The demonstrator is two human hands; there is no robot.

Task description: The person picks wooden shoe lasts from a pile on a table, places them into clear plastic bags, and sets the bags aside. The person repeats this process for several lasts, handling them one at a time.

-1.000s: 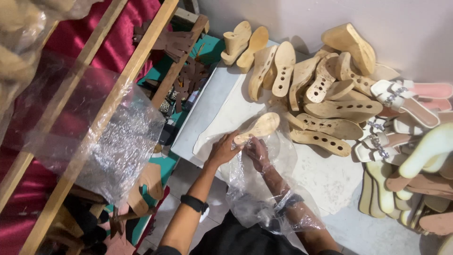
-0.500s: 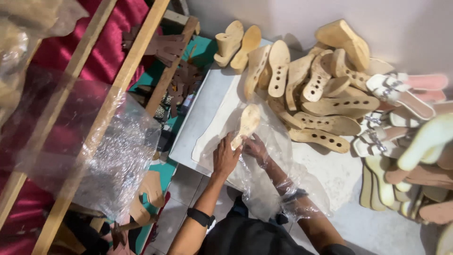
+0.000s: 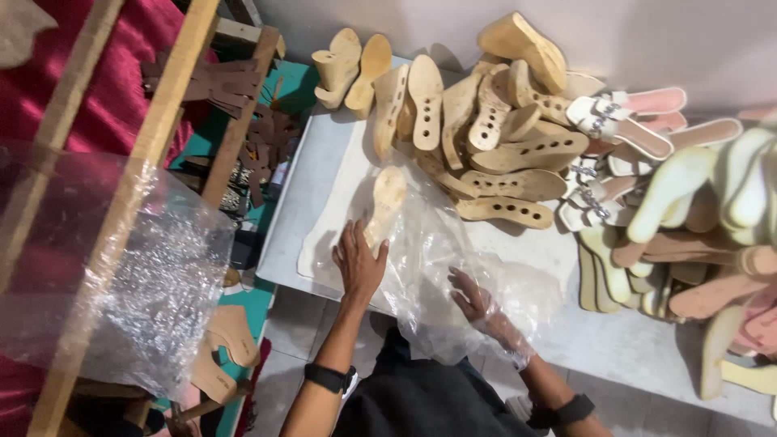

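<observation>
Bagging step, by the look of it. Right hand (image 3: 477, 303) is spread flat inside the clear plastic bag (image 3: 453, 275); beige sole (image 3: 384, 204) is pinched by left hand (image 3: 358, 263), just left of the bag mouth. Next move: sole to be slid rightward inside. Beyond: sole pile (image 3: 494, 146).

Pale tan shoe sole (image 3: 386, 202) upright, half inside clear plastic bag (image 3: 453, 275).

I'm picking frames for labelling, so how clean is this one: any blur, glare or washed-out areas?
Head view: the left hand and the shoe sole it holds are fairly sharp; the right hand is hazed under the clear plastic bag, which shows glare; the pale shoe forms at the right edge are soft and overexposed.
</observation>
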